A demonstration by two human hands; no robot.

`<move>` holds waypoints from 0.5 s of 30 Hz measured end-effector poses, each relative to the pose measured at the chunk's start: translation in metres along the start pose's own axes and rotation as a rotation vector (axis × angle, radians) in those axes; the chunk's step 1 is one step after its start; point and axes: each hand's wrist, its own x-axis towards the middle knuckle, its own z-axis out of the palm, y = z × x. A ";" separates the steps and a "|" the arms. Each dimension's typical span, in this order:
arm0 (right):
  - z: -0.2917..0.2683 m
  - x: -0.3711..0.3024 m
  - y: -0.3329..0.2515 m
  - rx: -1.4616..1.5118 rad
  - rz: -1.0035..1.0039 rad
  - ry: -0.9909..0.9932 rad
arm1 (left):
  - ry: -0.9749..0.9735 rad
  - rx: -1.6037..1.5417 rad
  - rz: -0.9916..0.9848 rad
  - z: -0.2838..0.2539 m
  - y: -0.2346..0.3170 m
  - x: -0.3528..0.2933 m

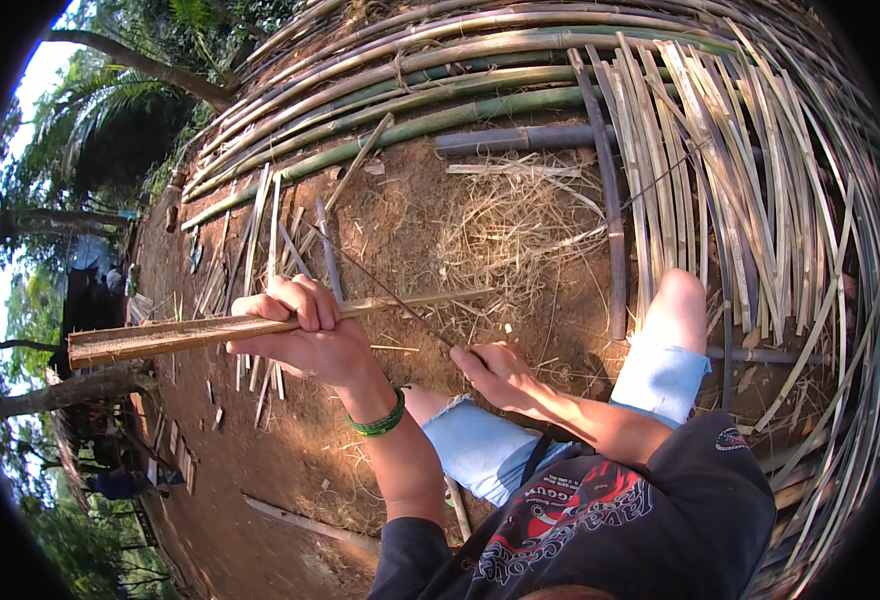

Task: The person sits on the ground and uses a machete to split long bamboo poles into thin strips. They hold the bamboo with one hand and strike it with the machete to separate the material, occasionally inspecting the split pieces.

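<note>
My left hand (295, 330) is wrapped round a split bamboo slat (165, 338), held up across the left half of the view. The slat is broad at its left end and tapers to a thin tip over the ground. In my right hand (500, 375), closed near my knee, is a long, thin, dark tool (355, 263) that looks like a knife blade seen edge-on. It slants up and left, crossing the slat just right of my left hand. Whether blade and slat touch, I cannot tell. The tool's handle is hidden in my fist.
A heap of pale shavings (520, 215) lies on the brown soil ahead. Many split slats (760, 190) rest over dark poles (610, 220) at the right. Long green bamboo poles (440, 118) are stacked beyond. Loose sticks (255, 235) lie past my left hand; trees stand far left.
</note>
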 end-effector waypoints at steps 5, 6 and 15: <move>0.006 -0.007 0.008 0.005 -0.201 0.041 | 0.014 -0.039 0.069 0.008 0.000 -0.014; 0.014 0.002 0.048 -0.012 -0.202 0.115 | 0.039 -0.004 0.100 0.007 0.000 -0.014; -0.005 0.028 0.162 0.146 0.324 0.050 | 0.080 0.019 0.082 -0.004 0.004 -0.017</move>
